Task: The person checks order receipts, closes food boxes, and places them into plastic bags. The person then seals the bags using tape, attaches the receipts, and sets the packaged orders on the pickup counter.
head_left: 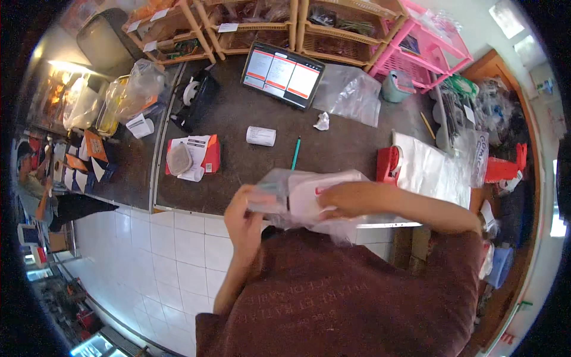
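Note:
At the table's front edge a clear plastic bag [276, 177] surrounds a pale pinkish-white flat packet [302, 196]. My left hand [239, 213] pinches the bag's left side, where something greenish and reddish shows blurred through the plastic. From the right, my right hand [351, 199] reaches across with bent fingers closed on the packet; part of its surface is hidden under them. A teal pencil [296, 153] lies just beyond the bag. Farther back is a white paper roll [260, 136].
A tablet [282, 74] stands at the back before tan shelves [256, 27]. Left lies a red box [212, 157] with papers. To the right are a red dispenser-like object [388, 165] and clear plastic sheets [431, 175]. Another person [38, 184] is at far left.

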A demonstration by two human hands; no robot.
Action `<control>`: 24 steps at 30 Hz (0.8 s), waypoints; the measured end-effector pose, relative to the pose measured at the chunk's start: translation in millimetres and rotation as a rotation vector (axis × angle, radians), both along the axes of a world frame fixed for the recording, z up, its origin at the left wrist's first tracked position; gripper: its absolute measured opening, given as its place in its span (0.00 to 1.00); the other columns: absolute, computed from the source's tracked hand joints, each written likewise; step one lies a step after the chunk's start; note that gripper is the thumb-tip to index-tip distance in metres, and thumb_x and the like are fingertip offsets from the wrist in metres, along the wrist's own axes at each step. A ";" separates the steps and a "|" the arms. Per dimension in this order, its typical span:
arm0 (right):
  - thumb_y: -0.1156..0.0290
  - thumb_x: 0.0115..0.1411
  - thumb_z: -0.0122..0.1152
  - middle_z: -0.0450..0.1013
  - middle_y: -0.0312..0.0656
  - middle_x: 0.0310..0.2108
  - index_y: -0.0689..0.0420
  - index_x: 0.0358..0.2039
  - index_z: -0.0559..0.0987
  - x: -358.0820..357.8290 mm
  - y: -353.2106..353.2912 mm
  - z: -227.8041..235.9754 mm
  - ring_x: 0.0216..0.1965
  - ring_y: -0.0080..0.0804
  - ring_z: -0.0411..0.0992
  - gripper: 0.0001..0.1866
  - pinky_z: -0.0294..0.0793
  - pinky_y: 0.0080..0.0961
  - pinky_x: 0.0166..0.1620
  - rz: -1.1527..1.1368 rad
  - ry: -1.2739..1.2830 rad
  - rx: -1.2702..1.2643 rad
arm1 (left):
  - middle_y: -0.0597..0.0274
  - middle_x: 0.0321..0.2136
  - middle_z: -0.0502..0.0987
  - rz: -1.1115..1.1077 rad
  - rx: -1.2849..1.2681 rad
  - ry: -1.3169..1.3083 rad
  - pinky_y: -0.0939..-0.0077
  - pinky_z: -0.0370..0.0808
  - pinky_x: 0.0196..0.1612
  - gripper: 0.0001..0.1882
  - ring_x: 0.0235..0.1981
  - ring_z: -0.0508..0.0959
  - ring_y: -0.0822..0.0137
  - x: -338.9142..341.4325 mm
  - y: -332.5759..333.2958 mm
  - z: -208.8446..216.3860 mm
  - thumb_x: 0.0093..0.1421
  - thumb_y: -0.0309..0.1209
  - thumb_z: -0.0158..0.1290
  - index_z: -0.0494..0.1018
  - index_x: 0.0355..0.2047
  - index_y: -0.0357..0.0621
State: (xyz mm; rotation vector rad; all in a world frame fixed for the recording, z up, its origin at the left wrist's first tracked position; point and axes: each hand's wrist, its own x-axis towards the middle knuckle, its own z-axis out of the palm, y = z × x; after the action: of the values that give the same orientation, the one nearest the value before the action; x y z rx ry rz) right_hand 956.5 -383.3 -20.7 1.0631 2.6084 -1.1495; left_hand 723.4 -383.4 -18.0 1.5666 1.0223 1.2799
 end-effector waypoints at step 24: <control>0.72 0.47 0.53 0.66 0.47 0.18 0.60 0.24 0.72 -11.4 8.2 51.6 0.22 0.44 0.65 0.05 0.62 0.31 0.26 -0.364 0.383 0.353 | 0.54 0.41 0.68 -0.393 0.273 0.480 0.66 0.54 0.52 0.36 0.47 0.62 0.52 14.7 45.9 -13.6 0.29 0.36 0.63 0.65 0.41 0.38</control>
State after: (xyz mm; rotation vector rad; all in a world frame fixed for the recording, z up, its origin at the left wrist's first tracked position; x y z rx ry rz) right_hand 945.1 -375.1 30.9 1.5813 3.0900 -1.0650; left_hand 738.1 -337.5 -31.6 2.2264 0.7786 0.8112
